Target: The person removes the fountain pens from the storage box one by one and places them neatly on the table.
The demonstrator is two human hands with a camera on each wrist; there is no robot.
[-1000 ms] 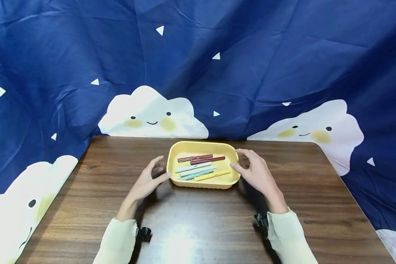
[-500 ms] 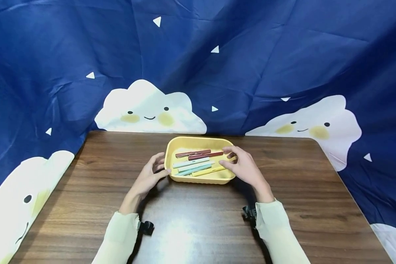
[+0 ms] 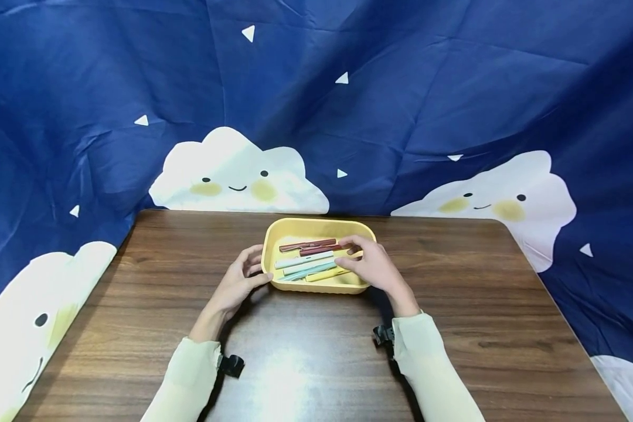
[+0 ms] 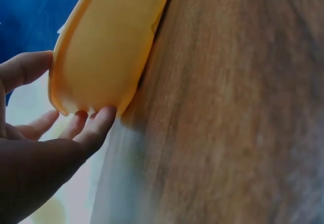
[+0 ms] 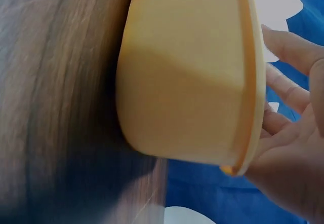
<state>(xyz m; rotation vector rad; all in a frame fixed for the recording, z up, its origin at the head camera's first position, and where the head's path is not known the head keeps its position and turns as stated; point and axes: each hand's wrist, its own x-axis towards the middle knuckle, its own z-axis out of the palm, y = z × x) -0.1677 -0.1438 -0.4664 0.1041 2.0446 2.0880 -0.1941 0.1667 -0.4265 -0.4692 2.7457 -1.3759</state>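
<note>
The right hand [image 3: 371, 265], loosely bent and apparently holding nothing, hangs over the pens [image 3: 306, 258]; the left hand [image 3: 235, 286] grips the left end of the yellow tray [image 3: 322, 288], on the wooden table [image 3: 485, 305]; this looks like reaching for a pen, next calling for a light pinch; the left wrist view shows fingertips against the outer wall; only the head view shows pens.
</note>
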